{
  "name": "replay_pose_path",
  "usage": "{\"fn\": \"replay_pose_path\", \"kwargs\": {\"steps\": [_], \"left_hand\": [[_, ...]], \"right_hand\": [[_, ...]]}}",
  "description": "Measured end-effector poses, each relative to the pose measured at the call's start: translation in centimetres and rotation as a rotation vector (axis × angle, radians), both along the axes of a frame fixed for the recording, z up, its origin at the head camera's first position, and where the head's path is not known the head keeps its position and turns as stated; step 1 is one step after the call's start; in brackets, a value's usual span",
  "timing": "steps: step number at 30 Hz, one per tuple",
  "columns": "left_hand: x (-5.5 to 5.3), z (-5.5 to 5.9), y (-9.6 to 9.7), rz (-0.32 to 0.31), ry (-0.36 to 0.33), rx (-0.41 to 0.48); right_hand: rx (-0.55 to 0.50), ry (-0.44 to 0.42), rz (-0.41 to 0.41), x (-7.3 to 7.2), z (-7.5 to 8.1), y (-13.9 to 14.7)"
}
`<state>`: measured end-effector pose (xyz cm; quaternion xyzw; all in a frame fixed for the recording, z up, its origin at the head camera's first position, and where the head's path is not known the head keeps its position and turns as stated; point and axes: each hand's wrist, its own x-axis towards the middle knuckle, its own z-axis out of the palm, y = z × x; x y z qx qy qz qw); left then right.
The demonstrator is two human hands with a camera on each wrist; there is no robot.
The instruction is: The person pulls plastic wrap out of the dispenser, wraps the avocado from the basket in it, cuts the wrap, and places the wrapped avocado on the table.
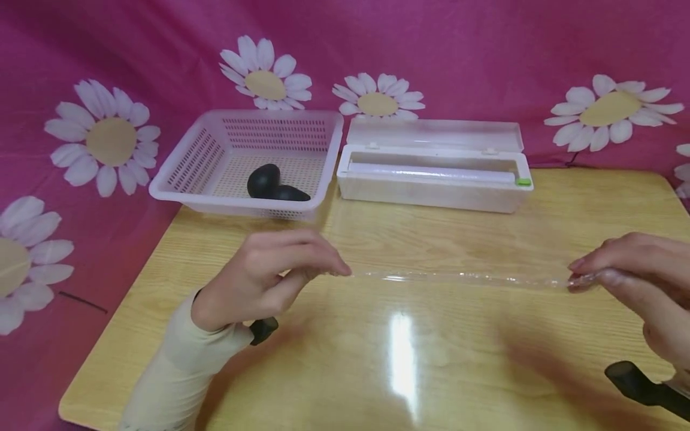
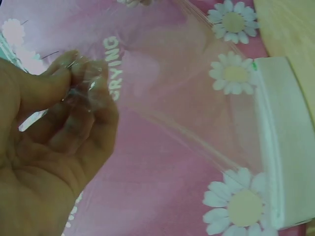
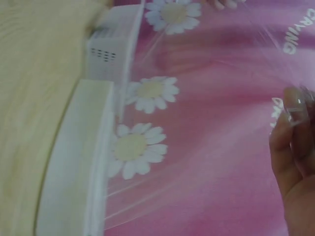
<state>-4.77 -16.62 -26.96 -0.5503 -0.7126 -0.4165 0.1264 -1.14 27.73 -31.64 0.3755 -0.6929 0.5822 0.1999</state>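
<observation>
Two hands pinch a clear film; the pink cloth bears white lettering, "CRYING".

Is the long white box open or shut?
Open. The white box has its lid tipped up at the back, and you can see the roll inside.

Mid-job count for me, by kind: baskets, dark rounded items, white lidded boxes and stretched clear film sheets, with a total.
Basket: 1
Dark rounded items: 2
White lidded box: 1
Clear film sheet: 1
Total: 5
</observation>
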Motion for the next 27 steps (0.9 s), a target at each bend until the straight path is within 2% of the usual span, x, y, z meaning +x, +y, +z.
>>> {"fn": "replay_pose_path", "kwargs": {"steps": [3, 5, 8, 11, 15, 21, 27], "left_hand": [[0.2, -0.7, -0.3, -0.002, -0.043, -0.126], [0.3, -1.2, -0.4, -0.022, -0.078, -0.203], [0.4, -2.1, -0.4, -0.048, -0.135, -0.316], [0.6, -2.9, -0.2, -0.068, -0.207, -0.434], [0.5, -4.3, 0.2, -0.092, -0.252, -0.576], [0.4, -6.0, 0.6, -0.084, -0.270, -0.690], [0.5, -7.8, 0.5, -0.096, -0.307, -0.739]], "right_hand": [[0.155, -0.019, 0.009, 0.8, 0.2, -0.2], [0.188, -0.013, 0.068, 1.1, 0.4, -0.8], [0.248, 0.029, 0.099, 1.4, 0.7, -1.9], [0.278, 0.052, 0.168, 1.4, 0.0, -2.7], [0.404, 0.057, 0.166, 1.2, -1.4, -3.1], [0.485, 0.025, 0.225, 0.9, -3.5, -3.0], [0.577, -0.046, 0.328, 1.2, -5.9, -2.4]]}}
